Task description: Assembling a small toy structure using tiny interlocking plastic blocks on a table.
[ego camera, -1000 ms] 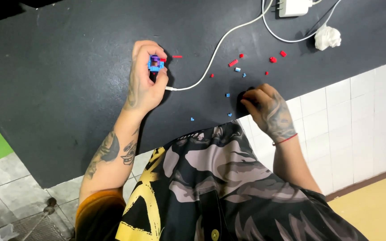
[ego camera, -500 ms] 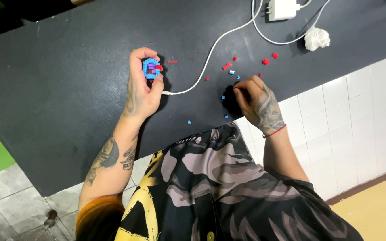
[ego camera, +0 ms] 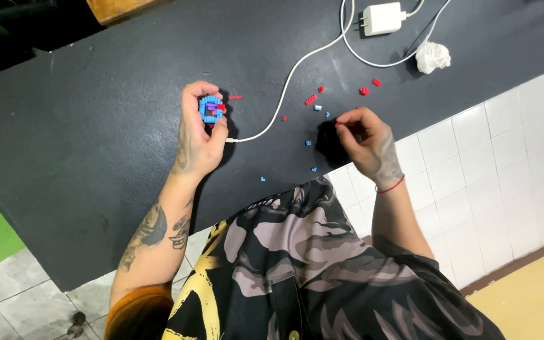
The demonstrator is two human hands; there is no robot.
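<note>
One view only: the head camera. It looks almost straight down from above the person, at close range. The dark counter [ego camera: 96,157] fills the upper part of the frame, running diagonally. The person's patterned shirt [ego camera: 310,264] occupies the lower centre. Both hands lie within the frame. Tiled floor [ego camera: 7,289] shows at lower left, white tiles [ego camera: 505,176] at right.

On the dark table [ego camera: 96,145], the left hand [ego camera: 198,141] grips a small blue brick model [ego camera: 210,108] with red and purple parts. The right hand [ego camera: 363,141] rests near the table's tiled edge, fingertips pinched together among scattered red and blue bricks [ego camera: 310,99]. A white cable [ego camera: 288,82] runs between the hands toward a white charger [ego camera: 382,17] at the far edge, beside a crumpled tissue [ego camera: 432,57].
</note>
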